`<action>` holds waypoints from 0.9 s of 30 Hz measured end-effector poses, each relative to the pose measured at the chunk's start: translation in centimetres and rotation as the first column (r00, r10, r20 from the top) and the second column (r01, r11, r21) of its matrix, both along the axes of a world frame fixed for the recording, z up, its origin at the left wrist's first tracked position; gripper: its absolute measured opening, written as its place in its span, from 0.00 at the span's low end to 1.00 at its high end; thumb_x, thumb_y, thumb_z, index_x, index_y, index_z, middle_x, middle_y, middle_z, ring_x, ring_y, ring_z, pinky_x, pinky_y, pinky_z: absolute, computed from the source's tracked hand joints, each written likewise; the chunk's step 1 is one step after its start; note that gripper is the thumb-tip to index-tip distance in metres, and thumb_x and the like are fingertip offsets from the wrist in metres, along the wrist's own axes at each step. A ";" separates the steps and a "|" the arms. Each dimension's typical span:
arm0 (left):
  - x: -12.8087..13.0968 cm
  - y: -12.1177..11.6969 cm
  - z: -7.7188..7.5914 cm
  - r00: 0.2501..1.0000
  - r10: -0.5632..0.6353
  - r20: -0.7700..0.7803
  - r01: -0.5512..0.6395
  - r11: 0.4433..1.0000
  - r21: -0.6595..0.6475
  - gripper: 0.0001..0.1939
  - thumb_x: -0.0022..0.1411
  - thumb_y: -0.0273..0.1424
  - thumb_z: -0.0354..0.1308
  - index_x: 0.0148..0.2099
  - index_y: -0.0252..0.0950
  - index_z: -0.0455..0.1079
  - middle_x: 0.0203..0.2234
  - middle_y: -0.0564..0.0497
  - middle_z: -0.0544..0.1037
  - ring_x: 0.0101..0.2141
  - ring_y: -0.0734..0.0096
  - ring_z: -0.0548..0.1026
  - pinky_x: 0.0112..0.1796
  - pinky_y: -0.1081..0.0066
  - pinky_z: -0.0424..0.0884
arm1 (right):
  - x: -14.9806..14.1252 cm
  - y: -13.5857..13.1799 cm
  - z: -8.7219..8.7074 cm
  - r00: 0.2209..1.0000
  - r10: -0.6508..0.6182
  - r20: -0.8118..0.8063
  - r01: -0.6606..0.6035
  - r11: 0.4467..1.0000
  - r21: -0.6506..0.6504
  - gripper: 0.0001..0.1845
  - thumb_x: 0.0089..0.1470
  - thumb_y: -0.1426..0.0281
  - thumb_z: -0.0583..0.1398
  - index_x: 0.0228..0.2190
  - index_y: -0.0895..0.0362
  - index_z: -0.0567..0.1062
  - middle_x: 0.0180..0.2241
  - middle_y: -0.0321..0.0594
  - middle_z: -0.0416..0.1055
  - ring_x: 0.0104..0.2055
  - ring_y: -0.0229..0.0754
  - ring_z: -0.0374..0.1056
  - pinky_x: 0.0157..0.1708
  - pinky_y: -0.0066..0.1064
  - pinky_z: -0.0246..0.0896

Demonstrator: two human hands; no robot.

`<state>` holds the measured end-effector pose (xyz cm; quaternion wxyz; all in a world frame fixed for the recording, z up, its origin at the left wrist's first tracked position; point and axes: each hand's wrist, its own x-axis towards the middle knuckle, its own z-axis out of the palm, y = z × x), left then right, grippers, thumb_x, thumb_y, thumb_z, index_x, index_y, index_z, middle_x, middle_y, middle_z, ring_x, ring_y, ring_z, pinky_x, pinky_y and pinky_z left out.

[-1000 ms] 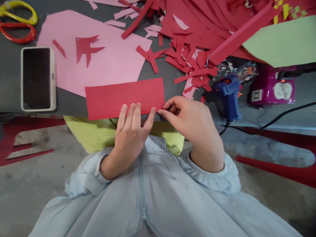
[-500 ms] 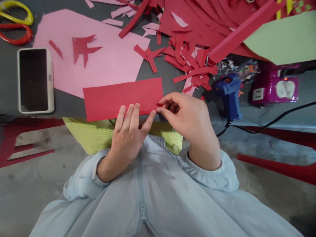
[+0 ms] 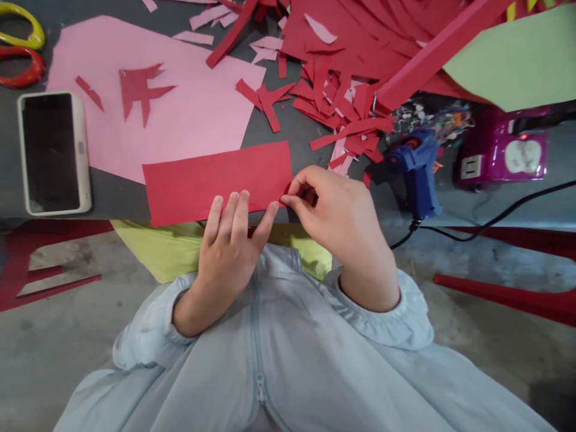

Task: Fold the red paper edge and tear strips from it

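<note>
A rectangular sheet of red paper (image 3: 211,180) lies along the table's near edge, partly over pink paper. My left hand (image 3: 229,246) rests flat on its lower edge, fingers stretched out and thumb pointing toward the right corner. At that lower right corner my right hand (image 3: 337,210) pinches the red paper between thumb and forefinger, its other fingers curled under. Higher up, on the pink sheet (image 3: 193,114), are a red paper cut-out shaped like a fish (image 3: 137,90) with a small eye, and a thin red strip (image 3: 89,93).
A phone (image 3: 51,153) and scissors (image 3: 22,66) lie on the left. Red paper scraps (image 3: 333,108) are heaped beyond my hands. A blue glue gun (image 3: 418,171) with a black cord stands right, near a purple power socket box (image 3: 499,150). Green paper (image 3: 517,60) lies behind it.
The table things appear shifted slightly left as the view moves. Both hands keep nearly the same pose on the red paper.
</note>
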<state>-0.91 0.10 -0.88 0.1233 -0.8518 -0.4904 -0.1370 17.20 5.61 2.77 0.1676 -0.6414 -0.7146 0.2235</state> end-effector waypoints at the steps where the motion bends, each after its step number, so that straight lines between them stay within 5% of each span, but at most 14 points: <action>1: 0.0 0.0 0.0 1.000 -0.001 0.001 0.001 1.000 -0.007 0.29 0.68 0.32 0.59 0.69 0.43 0.59 0.58 0.38 0.72 0.60 0.55 0.72 0.64 0.52 0.62 | 0.0 0.0 0.0 1.000 -0.001 0.007 0.001 1.000 -0.001 0.02 0.55 0.73 0.62 0.30 0.54 0.73 0.29 0.36 0.76 0.32 0.41 0.71 0.31 0.31 0.55; 10: -0.1 0.1 0.4 1.000 -0.014 0.000 0.014 1.000 -0.019 0.25 0.69 0.30 0.58 0.66 0.41 0.62 0.56 0.36 0.74 0.59 0.55 0.74 0.65 0.51 0.60 | -0.2 0.1 0.3 1.000 0.009 0.023 -0.008 1.000 -0.027 0.03 0.54 0.74 0.62 0.30 0.55 0.73 0.29 0.37 0.77 0.32 0.42 0.71 0.32 0.31 0.54; 15: 0.0 0.0 0.9 1.000 -0.003 0.014 0.005 0.991 -0.135 0.26 0.70 0.30 0.56 0.67 0.42 0.59 0.61 0.36 0.71 0.61 0.51 0.71 0.65 0.45 0.58 | -0.3 0.4 0.1 1.000 -0.012 -0.005 0.012 0.999 -0.034 0.03 0.54 0.74 0.63 0.29 0.55 0.73 0.28 0.37 0.76 0.32 0.42 0.70 0.32 0.31 0.54; 20: 0.2 0.0 1.1 1.000 0.009 0.010 -0.007 0.988 -0.151 0.25 0.69 0.29 0.56 0.66 0.41 0.60 0.61 0.33 0.71 0.61 0.48 0.71 0.64 0.42 0.59 | 0.7 -0.8 0.3 0.997 -0.013 -0.074 0.019 0.996 0.082 0.02 0.57 0.70 0.63 0.33 0.56 0.76 0.30 0.37 0.77 0.31 0.39 0.70 0.33 0.30 0.59; 23: 0.3 0.0 1.0 1.000 0.015 0.025 -0.011 0.987 -0.158 0.27 0.68 0.28 0.57 0.67 0.42 0.59 0.62 0.35 0.70 0.62 0.49 0.70 0.64 0.41 0.58 | 1.4 -2.7 0.6 0.998 -0.058 0.007 0.055 0.977 0.204 0.12 0.64 0.66 0.56 0.37 0.56 0.79 0.33 0.41 0.79 0.32 0.39 0.71 0.35 0.31 0.61; 27: 0.5 0.0 1.1 1.000 0.013 0.014 -0.012 0.994 -0.106 0.27 0.67 0.27 0.57 0.66 0.40 0.60 0.60 0.33 0.72 0.61 0.48 0.71 0.64 0.43 0.60 | 1.5 -5.1 0.4 0.975 0.082 0.208 -0.122 0.974 0.192 0.18 0.66 0.69 0.53 0.49 0.55 0.80 0.26 0.37 0.79 0.28 0.38 0.71 0.29 0.30 0.56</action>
